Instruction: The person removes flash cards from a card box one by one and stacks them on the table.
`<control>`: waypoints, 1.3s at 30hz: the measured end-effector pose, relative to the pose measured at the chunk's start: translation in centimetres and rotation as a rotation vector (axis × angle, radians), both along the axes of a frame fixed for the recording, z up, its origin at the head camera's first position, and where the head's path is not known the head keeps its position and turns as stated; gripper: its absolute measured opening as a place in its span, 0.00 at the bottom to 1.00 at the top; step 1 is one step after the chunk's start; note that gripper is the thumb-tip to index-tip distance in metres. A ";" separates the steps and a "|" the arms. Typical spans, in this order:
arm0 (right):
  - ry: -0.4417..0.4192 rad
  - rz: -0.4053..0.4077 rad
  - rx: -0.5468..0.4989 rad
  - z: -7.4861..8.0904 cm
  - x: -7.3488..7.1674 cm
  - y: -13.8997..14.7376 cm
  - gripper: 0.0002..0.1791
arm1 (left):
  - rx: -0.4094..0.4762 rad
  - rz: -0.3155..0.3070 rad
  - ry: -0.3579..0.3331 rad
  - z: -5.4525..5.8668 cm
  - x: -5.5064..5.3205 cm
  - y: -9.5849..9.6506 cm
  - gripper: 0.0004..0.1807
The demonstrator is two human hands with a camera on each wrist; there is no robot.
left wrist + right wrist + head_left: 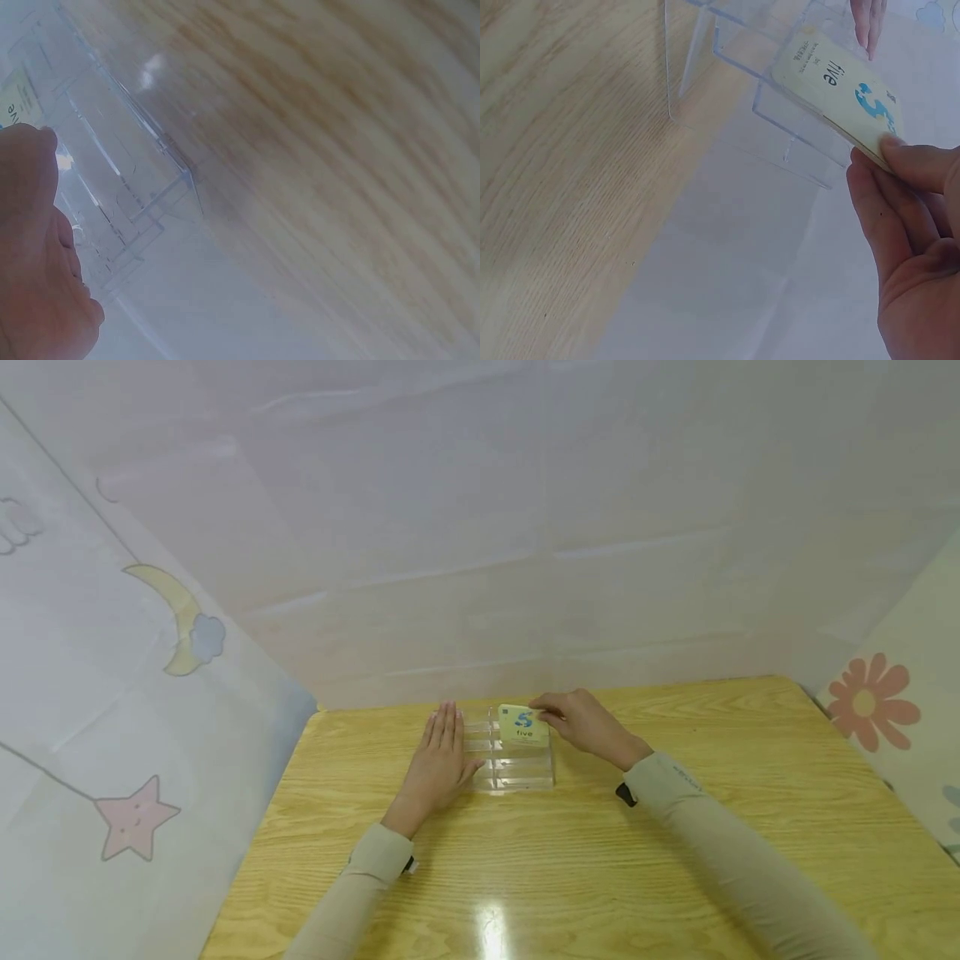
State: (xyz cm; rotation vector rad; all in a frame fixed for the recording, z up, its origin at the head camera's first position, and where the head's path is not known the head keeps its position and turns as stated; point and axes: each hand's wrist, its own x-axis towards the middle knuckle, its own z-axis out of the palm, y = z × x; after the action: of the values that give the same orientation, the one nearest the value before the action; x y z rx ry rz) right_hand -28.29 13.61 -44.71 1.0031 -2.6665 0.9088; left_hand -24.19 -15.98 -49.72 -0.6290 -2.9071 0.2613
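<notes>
Slotting seems in progress; the "five" card (pixel 521 724) is pinched in the right grip (pixel 591 725); the clear rack (pixel 523 768) is apparently steadied by the straight-fingered left grip (pixel 441 762); careful alignment is probably needed.

pale yellow card (pixel 519 728) printed with a blue numeral (pixel 524 719), rack (pixel 525 770) left clear, yellow-brown tabletop (pixel 570 877) streaked with grain, pale walls (pixel 60 693) decorated with pink star (pixel 138 820), yellow moon (pixel 182 607), coral flower (pixel 865 702)

Wood-grain table (pixel 570 877) beside pale walls (pixel 465 510) with yellow moon (pixel 180 602), pink star (pixel 137 818), red flower (pixel 866 702).
</notes>
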 end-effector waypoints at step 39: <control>-0.033 -0.086 -0.119 2.4 0.3 0.3 0.12 | -0.008 0.006 0.014 -0.3 -0.1 0.0 0.50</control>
State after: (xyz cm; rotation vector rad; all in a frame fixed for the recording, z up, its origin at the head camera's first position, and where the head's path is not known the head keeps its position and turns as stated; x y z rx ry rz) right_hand -27.98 13.94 -42.36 0.8487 -2.6237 1.0604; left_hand -24.25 -15.93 -50.05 -0.6172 -2.8967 0.2766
